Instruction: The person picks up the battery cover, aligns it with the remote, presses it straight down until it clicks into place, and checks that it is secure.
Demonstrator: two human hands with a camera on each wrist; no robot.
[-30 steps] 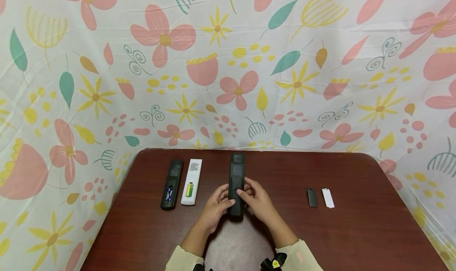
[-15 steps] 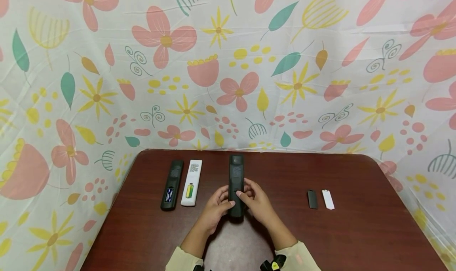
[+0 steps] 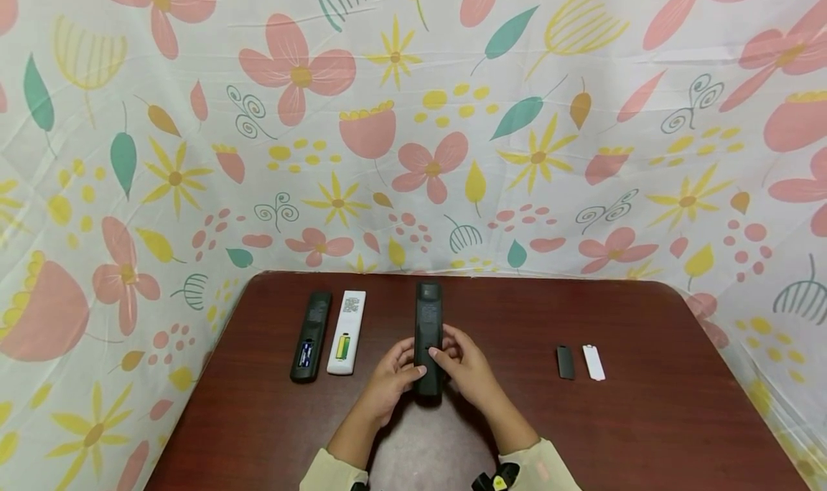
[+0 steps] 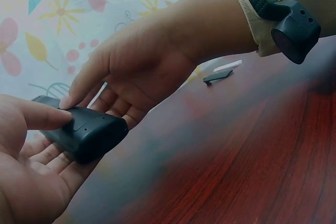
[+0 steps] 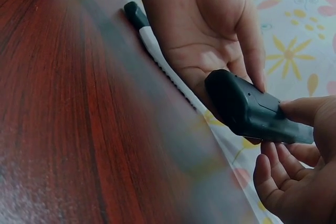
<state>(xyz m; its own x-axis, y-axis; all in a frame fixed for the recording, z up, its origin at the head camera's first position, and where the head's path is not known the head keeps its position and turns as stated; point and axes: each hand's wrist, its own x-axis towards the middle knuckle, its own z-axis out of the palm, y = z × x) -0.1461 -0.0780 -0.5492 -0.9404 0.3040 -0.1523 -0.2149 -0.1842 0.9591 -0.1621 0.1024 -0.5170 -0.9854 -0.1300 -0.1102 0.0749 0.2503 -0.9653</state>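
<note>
Both hands hold a black remote control [image 3: 428, 319], back side up, above the front middle of the table. My left hand [image 3: 388, 380] grips its left side, thumb on the back face and fingers curled beneath, as the left wrist view shows. From the right, my right hand [image 3: 474, 372] grips it too, its thumb tip pressing the back near the battery cover [image 5: 266, 101], which sits in place. Left of the hands lie a black remote [image 3: 311, 337] with a battery [image 3: 306, 354] in its uncovered compartment and a white remote [image 3: 347, 333] with a yellow-green battery [image 3: 343, 346] showing.
To the right on the brown table [image 3: 646, 419] lie a small black battery cover [image 3: 565, 362] and a white battery cover [image 3: 594, 362], side by side. A flower-patterned cloth [image 3: 413, 118] hangs behind the table's back edge and along both sides.
The held remote tilts slightly and sits a little lower in view than a second ago; both hands keep nearly the same grip. The things on the table stay put.
</note>
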